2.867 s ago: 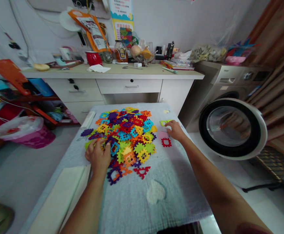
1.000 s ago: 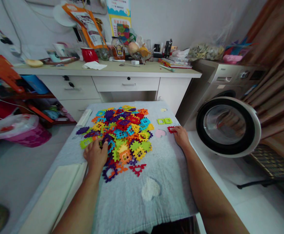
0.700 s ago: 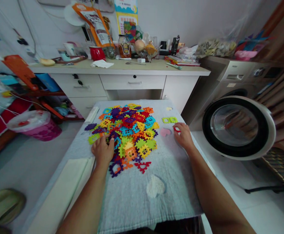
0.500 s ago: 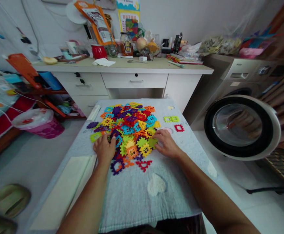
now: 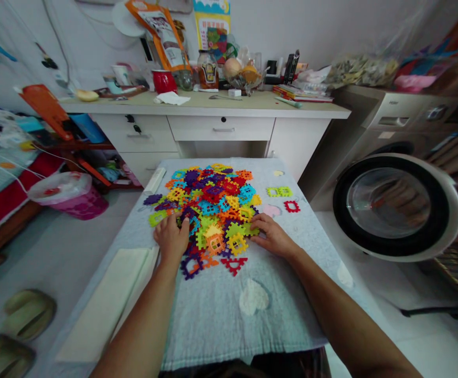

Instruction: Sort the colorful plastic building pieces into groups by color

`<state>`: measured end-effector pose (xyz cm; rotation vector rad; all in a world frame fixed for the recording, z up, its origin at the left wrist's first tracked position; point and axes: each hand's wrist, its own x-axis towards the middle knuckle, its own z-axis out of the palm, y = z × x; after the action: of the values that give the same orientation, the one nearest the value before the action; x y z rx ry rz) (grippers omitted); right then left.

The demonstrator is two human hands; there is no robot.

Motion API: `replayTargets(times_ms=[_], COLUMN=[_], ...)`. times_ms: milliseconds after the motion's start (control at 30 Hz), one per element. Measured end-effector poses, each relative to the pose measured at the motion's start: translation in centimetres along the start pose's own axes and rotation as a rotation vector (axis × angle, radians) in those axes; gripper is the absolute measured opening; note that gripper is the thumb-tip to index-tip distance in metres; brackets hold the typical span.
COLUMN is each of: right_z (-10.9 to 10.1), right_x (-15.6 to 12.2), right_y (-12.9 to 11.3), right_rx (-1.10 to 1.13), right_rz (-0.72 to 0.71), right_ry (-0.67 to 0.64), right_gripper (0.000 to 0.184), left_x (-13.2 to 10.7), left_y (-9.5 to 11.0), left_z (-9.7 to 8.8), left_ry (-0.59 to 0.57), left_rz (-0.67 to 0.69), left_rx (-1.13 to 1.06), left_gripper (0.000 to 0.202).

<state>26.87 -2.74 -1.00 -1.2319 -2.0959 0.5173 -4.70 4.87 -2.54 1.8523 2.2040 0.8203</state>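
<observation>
A heaped pile of colourful plastic interlocking building pieces with toothed edges lies on the cloth-covered table. My left hand rests against the pile's left side, its thumb and fingers apart and its fingertips partly hidden among the pieces. On the other side, my right hand is open, fingers bent, with the tips by a green piece. Between the hands are an orange house-shaped piece and a yellow window piece. A red triangular piece and a purple frame lie at the near edge.
A red square frame and a green window piece lie right of the pile. A folded pale cloth or board lies along the table's left side. Behind stands a white cabinet; a washing machine door hangs open at right.
The whole view has shifted slightly to the right. Both hands stay at the sides of the pile, and the pieces look much the same.
</observation>
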Motion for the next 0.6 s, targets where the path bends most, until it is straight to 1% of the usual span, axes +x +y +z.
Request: replayTargets(times_ms=[167,267,433,500,600], right_z=[-0.7,-0.9,-1.7,-1.9,-2.0], right_x=[-0.3,-0.5,-1.0,-1.3,-1.5], right_y=[0.5,0.7,2.0,2.8,3.9], right_rx=[0.085,0.135,0.106,0.085,0.012], right_rz=[0.025,0.057,0.26,0.329,0.401], right_ry=[0.03,0.091,0.266,0.296,0.291], right_gripper=[0.016,0.022,0.024,0.025,0.027], left_x=[0.0,0.0,0.0,0.1,0.1], left_y=[0.2,0.3,0.3,0.2,0.2], left_z=[-0.2,-0.2,-0.2,-0.1,-0.1], left_ry=[-0.004,-0.006,-0.016,-0.015,-0.007], left_rz=[-0.021,-0.02,-0.029,-0.022,-0.017], left_rx=[0.001,0.001,-0.004,-0.008,-0.013], left_gripper=[0.046,0.046,0.045,0.045,0.045])
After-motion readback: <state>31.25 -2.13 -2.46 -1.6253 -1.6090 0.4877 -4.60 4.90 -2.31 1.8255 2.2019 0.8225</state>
